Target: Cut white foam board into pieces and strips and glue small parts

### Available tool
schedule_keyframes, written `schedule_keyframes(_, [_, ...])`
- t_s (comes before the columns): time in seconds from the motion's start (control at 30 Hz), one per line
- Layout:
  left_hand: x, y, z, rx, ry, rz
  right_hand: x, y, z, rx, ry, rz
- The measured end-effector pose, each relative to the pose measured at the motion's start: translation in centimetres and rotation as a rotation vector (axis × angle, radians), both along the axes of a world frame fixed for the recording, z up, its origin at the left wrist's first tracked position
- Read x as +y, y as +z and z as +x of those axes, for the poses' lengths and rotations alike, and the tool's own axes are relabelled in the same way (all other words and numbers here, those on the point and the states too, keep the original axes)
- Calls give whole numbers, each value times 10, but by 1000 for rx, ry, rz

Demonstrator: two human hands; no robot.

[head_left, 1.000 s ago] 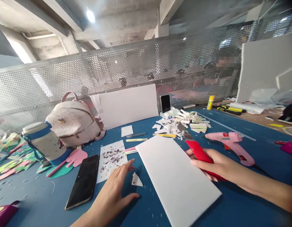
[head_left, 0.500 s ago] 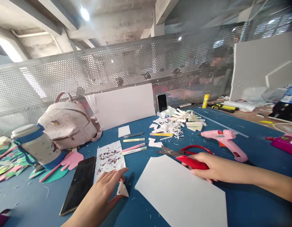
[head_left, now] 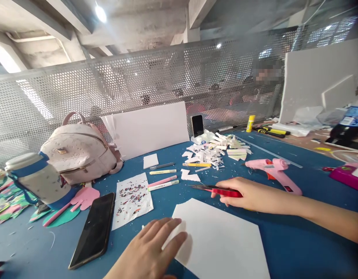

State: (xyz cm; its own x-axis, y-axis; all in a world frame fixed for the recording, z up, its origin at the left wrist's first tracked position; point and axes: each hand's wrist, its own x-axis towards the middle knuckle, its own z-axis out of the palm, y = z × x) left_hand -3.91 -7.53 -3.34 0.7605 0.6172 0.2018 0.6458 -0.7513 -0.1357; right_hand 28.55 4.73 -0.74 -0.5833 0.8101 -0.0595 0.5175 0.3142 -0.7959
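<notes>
My right hand (head_left: 239,195) is closed around red-handled scissors (head_left: 222,190). Their dark blades point left, above the blue table and just beyond the far edge of a white board (head_left: 219,236). My left hand (head_left: 152,246) reaches over the left edge of that board with its fingers stretched out. I see nothing between those fingers, though part of the thumb side is out of frame. A tiny white bit shows behind the left hand's knuckles, mostly hidden.
Left of the board lie a black phone (head_left: 93,230) and a paper sheet (head_left: 120,215) with dark specks. Several pens (head_left: 163,182) and a heap of white scraps (head_left: 208,153) are farther back. A pink glue gun (head_left: 279,170) rests behind my right arm.
My left hand has moved right onto the board's edge, and the small white triangle it pinched is no longer seen in it. The scissors have turned and look more closed.
</notes>
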Motion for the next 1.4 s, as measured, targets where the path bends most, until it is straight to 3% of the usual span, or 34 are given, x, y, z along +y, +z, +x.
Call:
schedule_keyframes(0.13, [6,-18,13,19,-56,31,-6,6,1,-14,60,89])
schedule_keyframes(0.37, [6,-6,30,-42,-118,176,-16,17,-7,127,73,-122])
schedule_keyframes(0.57, [7,-13,37,-69,-139,314,-22,28,-21,278,50,-155])
schedule_keyframes(0.77, [8,-22,46,-212,-134,437,-23,31,-26,400,268,-259])
schedule_keyframes(0.87, [9,-27,47,-235,-135,469,-24,34,-30,371,267,-118])
schedule_keyframes(1.0, [10,-31,47,-254,-118,481,-26,36,-40,386,177,250])
schedule_keyframes(1.07, [10,-32,47,-268,-109,491,-25,31,-45,361,153,339])
schedule_keyframes(1.17, [12,-31,47,-272,-91,508,-21,18,-50,312,232,419])
schedule_keyframes(1.27, [15,-30,47,-253,-85,513,-16,5,-54,332,319,619])
schedule_keyframes(1.4, [18,-32,49,-304,-30,522,-12,2,-56,257,421,762])
